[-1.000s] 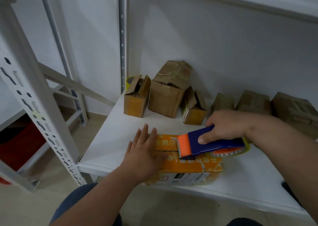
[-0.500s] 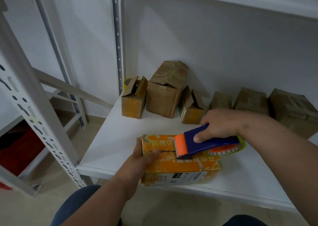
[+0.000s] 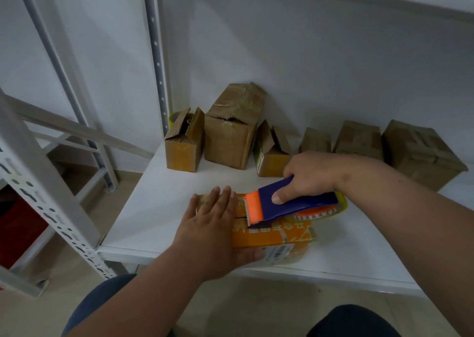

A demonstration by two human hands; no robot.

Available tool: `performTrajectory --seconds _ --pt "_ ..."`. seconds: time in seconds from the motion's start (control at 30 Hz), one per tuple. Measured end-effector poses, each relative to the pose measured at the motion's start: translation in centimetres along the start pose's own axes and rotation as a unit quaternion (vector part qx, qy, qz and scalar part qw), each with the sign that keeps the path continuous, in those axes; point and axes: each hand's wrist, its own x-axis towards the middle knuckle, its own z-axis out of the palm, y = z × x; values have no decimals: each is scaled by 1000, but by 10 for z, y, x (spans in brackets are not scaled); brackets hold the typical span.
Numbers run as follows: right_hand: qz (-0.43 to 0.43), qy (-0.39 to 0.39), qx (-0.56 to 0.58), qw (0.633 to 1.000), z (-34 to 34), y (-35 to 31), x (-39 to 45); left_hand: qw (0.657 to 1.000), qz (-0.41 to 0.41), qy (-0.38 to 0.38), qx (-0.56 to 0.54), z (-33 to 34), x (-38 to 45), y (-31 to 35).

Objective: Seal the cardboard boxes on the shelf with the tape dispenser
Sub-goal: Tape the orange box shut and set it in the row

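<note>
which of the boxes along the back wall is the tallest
The taped brown box, second from the left; it rises well above the two open-flapped boxes beside it.

I see a flat orange cardboard box (image 3: 277, 234) printed with pale lettering, and a white label with a black barcode on its front face. The hand-held plastic tape dispenser (image 3: 292, 203) is dark blue with a bright orange blade end; its tape roll (image 3: 318, 215) is yellowish, with a white band of small dark marks. The metal shelf (image 3: 346, 247) is plain white. Behind stand plain brown cardboard boxes (image 3: 230, 136), two of them with yellow-orange fronts.
</note>
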Motion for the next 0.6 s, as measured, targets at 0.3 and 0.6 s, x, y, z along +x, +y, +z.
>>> performTrajectory --seconds 0.3,0.6 --pt "-34 -22 12 999 -7 13 -6 999 5 -23 35 -4 2 -3" --pt "19 28 114 993 -5 98 -39 997 44 -32 60 -9 4 -15"
